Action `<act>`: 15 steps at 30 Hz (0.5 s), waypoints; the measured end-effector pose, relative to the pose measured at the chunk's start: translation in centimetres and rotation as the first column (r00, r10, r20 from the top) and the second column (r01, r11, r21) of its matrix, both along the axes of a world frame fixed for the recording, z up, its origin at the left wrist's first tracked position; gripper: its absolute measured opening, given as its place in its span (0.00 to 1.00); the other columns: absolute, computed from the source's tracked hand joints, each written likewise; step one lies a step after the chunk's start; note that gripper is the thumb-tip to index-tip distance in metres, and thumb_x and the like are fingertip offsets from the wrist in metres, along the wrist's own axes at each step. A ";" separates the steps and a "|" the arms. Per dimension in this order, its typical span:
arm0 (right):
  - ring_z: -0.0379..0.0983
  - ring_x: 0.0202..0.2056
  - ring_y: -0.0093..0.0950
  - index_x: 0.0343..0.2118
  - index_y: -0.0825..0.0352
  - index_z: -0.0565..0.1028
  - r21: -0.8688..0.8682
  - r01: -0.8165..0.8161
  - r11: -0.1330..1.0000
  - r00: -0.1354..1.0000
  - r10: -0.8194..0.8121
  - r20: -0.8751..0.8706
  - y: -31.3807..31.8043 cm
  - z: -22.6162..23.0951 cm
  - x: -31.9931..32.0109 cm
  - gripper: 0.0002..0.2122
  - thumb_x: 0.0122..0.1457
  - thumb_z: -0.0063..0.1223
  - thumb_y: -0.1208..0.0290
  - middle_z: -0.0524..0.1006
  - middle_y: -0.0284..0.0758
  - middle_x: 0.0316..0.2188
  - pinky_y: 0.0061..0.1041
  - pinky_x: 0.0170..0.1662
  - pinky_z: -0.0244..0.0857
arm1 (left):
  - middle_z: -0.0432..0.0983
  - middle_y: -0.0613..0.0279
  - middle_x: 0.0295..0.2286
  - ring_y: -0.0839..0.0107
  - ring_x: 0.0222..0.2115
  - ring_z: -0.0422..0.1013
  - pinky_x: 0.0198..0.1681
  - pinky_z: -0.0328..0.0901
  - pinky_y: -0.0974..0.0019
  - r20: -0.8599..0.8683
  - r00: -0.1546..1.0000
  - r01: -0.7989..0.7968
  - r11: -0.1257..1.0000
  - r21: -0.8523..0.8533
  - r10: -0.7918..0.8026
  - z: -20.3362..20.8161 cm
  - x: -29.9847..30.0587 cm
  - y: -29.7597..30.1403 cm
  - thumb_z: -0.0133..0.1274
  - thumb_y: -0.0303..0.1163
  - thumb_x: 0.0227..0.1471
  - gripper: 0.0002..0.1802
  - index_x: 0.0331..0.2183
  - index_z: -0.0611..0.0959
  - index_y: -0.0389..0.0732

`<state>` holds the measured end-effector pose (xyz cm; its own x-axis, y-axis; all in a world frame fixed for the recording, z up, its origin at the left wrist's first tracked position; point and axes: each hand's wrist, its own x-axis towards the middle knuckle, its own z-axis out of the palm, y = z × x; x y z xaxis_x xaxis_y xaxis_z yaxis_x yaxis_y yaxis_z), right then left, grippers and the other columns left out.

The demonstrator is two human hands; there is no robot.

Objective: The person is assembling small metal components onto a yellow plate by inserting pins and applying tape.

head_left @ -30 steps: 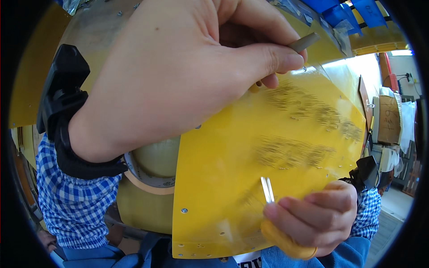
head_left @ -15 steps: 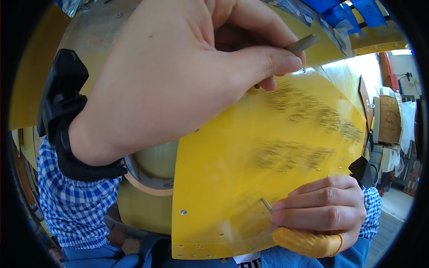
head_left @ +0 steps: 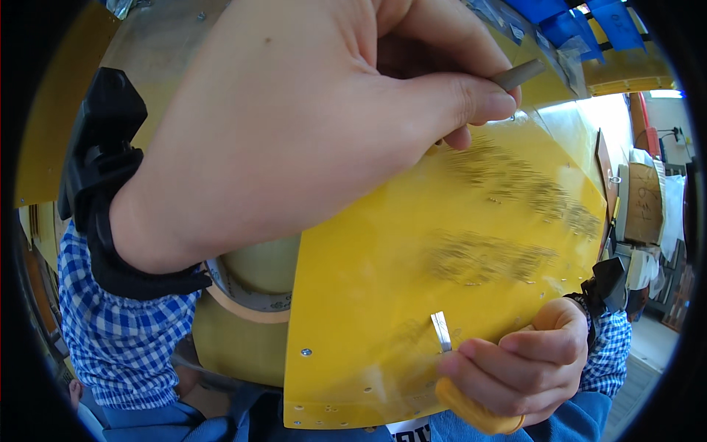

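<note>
My left hand (head_left: 317,132) reaches across the upper middle, thumb and forefinger closed on a short grey stick (head_left: 519,74) whose end juts out to the right. What its other fingers do is mostly hidden. Low on the right, my right hand (head_left: 526,357) pinches a thin shiny metal strip (head_left: 440,331); the rest of the strip disappears into the fingers. One finger of this hand wears an orange-yellow finger cot (head_left: 475,409). Beneath both hands lies a yellow board (head_left: 346,309), bearing two spread heaps of fine, dark, needle-like pieces, an upper one (head_left: 515,173) and a lower one (head_left: 490,256).
A roll of tape (head_left: 254,300) lies below my left forearm, beside the board's left edge. Small screws (head_left: 306,352) and holes dot the board. Blue bins (head_left: 615,26) stand at the far right, with a cardboard box (head_left: 642,202) beyond the table's right side.
My right hand has rolled over, and the metal strip in it now shows its broad, bright face. My left hand appears slightly farther right, still gripping the grey stick.
</note>
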<state>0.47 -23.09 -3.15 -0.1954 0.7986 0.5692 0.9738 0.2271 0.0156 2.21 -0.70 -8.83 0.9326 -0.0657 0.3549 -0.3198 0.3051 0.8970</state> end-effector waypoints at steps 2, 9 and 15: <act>0.73 0.27 0.12 0.21 0.55 0.77 0.040 0.049 0.998 0.998 -0.051 0.044 0.2 -0.3 0.0 0.07 0.49 0.51 0.76 0.79 0.20 0.26 0.12 0.36 0.58 | 0.80 0.55 0.33 0.77 0.31 0.76 0.33 0.72 0.77 0.035 0.999 -0.014 0.997 0.074 0.012 0.0 0.0 0.1 0.54 0.19 0.51 0.07 0.36 0.82 0.32; 0.73 0.28 0.13 0.25 0.55 0.78 -0.189 0.122 0.974 0.987 -0.139 -0.080 -0.1 2.3 -0.1 0.06 0.51 0.52 0.76 0.79 0.21 0.26 0.15 0.36 0.59 | 0.81 0.55 0.33 0.77 0.31 0.76 0.34 0.72 0.77 -0.042 0.999 -0.021 0.970 0.244 0.032 2.7 -0.5 0.4 0.54 0.19 0.51 0.07 0.36 0.82 0.33; 0.76 0.27 0.22 0.25 0.65 0.77 -0.090 0.158 0.983 0.880 -0.182 -0.438 0.3 1.8 -0.9 0.05 0.44 0.55 0.71 0.80 0.31 0.25 0.20 0.35 0.68 | 0.81 0.57 0.32 0.78 0.30 0.76 0.33 0.72 0.77 -0.086 0.995 -0.041 0.987 0.155 0.055 1.3 -1.0 -0.3 0.54 0.20 0.52 0.07 0.35 0.82 0.33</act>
<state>-0.41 -22.81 -1.39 0.2091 0.8264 0.5229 0.9001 0.0463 -0.4331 1.23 -0.98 -7.55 0.9635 -0.0670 0.2591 -0.2472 0.1483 0.9575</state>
